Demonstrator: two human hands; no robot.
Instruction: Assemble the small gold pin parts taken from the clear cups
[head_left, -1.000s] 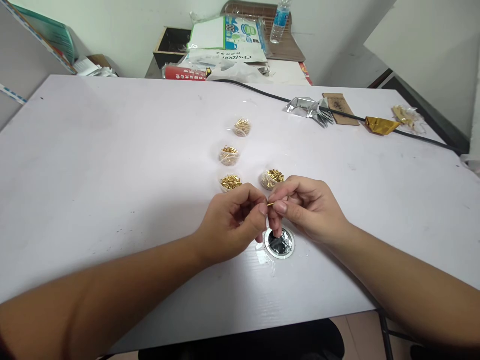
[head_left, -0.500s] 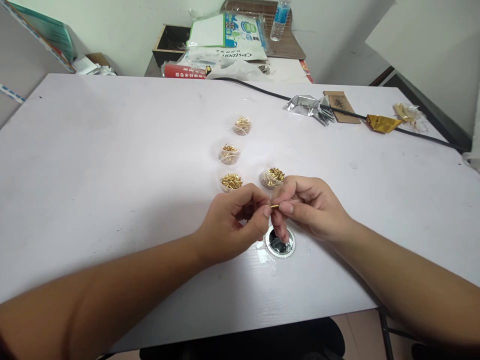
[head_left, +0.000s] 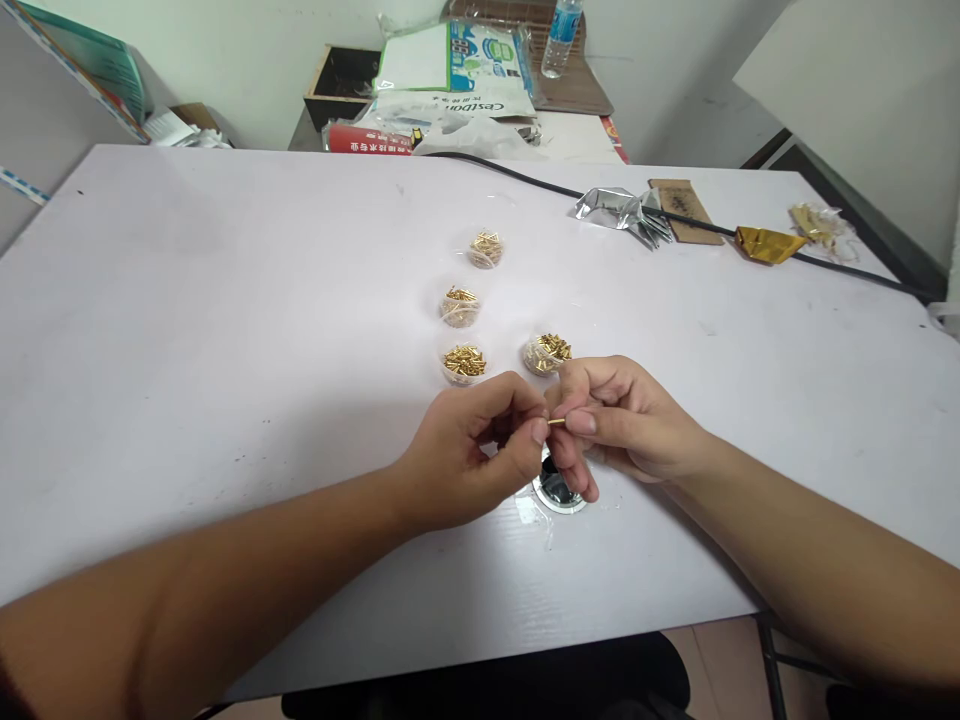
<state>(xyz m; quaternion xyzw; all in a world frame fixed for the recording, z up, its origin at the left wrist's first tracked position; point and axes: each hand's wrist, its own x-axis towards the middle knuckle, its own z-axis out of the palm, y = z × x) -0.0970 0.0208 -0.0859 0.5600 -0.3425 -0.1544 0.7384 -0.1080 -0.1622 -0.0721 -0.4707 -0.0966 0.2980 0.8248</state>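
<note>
A slim gold metal pin (head_left: 556, 422) is pinched between my two hands, lying roughly level above the table. My left hand (head_left: 491, 440) has thumb and forefinger closed at its left end. At the right end, the thumb and forefinger of my right hand (head_left: 626, 415) grip it, with the other fingers loosely curled below. Behind my hands stand small clear cups of gold metal pieces: a near-left cup (head_left: 464, 364), a right cup (head_left: 547, 353), a middle cup (head_left: 460, 307) and a far cup (head_left: 486, 249). Fingers partly cover a round dark-centred grommet (head_left: 556, 490) in the tabletop.
A black cable (head_left: 517, 180) crosses the back of the white table (head_left: 225, 300). Silver foil (head_left: 619, 210), a brown card (head_left: 684, 212) and gold foil (head_left: 769, 244) lie along it. Beyond the edge are a water bottle (head_left: 561, 40) and a black box (head_left: 341, 85).
Both hands have shifted slightly right and nearer with the pin still between them. My right hand's lower fingers have moved over more of the grommet.
</note>
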